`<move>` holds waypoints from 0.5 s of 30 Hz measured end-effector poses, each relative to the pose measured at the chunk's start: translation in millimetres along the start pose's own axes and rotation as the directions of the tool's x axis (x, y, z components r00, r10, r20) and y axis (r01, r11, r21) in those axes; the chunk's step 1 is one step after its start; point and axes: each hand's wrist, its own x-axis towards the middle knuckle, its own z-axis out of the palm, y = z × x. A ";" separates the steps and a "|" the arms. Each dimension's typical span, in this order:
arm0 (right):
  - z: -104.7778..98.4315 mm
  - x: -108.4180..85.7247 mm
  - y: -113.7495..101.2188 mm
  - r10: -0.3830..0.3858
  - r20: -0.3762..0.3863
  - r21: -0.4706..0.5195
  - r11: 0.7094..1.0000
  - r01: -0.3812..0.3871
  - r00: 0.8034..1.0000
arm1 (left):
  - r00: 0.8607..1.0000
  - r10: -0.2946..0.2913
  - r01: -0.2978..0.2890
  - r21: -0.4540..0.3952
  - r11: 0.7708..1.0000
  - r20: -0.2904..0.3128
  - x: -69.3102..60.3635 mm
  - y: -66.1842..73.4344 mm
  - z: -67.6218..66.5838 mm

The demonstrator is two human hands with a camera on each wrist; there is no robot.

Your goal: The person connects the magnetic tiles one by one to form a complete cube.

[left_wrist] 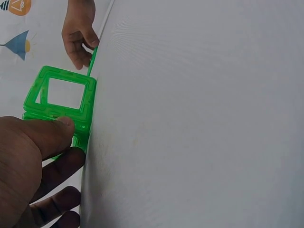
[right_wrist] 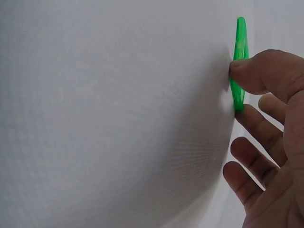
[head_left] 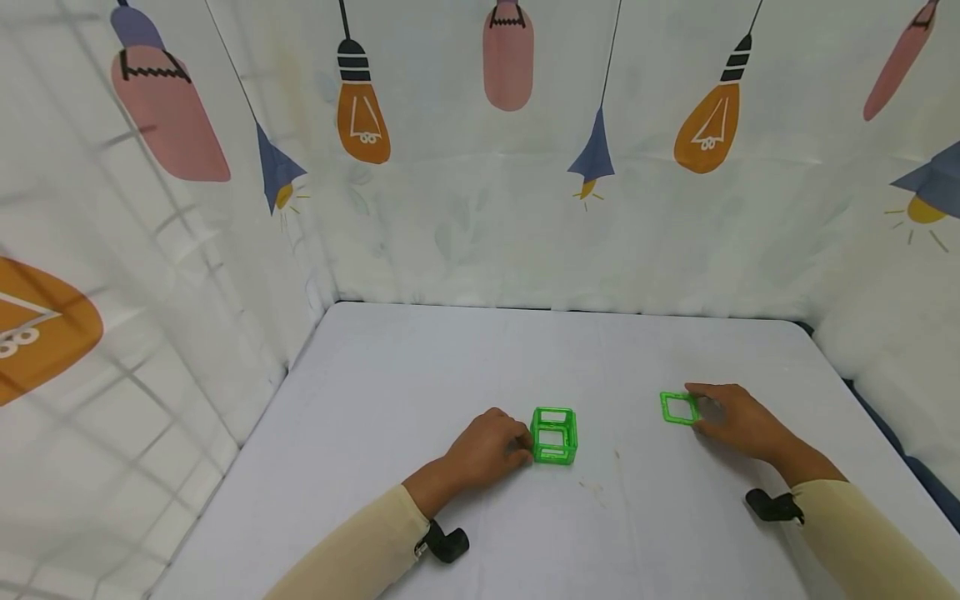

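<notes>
A small cube of green see-through magnetic tiles (head_left: 555, 427) stands on the white table, its square openings visible. At its left side is my left hand (head_left: 487, 450); in the left wrist view the thumb and index finger grip the edge of the cube (left_wrist: 89, 97). Farther right, my right hand (head_left: 738, 423) pinches a single green square magnetic tile (head_left: 664, 407) by its right side. The right wrist view shows this tile (right_wrist: 241, 42) edge-on, low over or touching the cloth, with the thumb on it. The other fingers of that hand are spread below.
A white cloth covers the table (head_left: 450, 358), with faint brown marks (head_left: 592, 486) in front of the cube. Behind and to the left hang white curtains (head_left: 465, 217) printed with lamps and bulbs. A dark wrist camera (head_left: 450, 544) sits at the left cuff, another (head_left: 772, 506) at the right.
</notes>
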 end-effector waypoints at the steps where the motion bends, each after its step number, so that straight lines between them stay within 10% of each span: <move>1: 0.3 -0.3 -0.1 0.006 -0.002 0.006 1.000 -0.006 1.000 | 1.000 -0.001 0.001 0.001 1.000 0.001 -0.2 0.3 -0.3; 15: 2.5 1.1 -10.0 -0.005 -0.041 0.029 1.000 0.006 0.999 | 1.000 -0.014 0.014 0.003 1.000 0.009 -0.7 1.1 -0.4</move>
